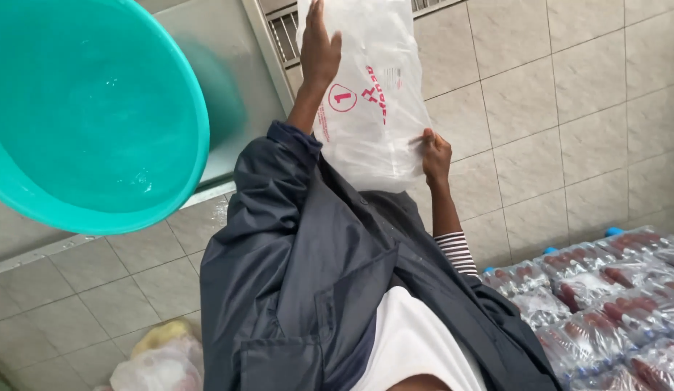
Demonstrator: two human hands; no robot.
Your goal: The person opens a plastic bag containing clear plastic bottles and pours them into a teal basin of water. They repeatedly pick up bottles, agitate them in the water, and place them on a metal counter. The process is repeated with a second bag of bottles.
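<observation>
- Bag: large clear plastic sack with red print, held up in front of the person over the tiled floor, top of frame, centre.
- Handling, my read: thin film, soft, no stiffness of its own. It looks full and lumpy, so probably has some weight, and the film looks slick. Contents can't be made out through the plastic.
- Best hold, I'd judge: one hand high on the side, one low near the bottom edge to carry the load. That is roughly how it is held now.
- Left hand: high on the bag's left side, fingers extended and spread flat along the film, thumb set apart. Pressing or steadying, not a closed grip.
- Right hand: low on the bag's right edge, fingers curled in and pinching the film.
- Around it: teal plastic basin at left, wet inside, sitting by a metal surface.
- Right, near: shrink-wrapped packs of bottles stacked on the floor.
- Near left: another bag, pale and crumpled, on the tiles.
</observation>
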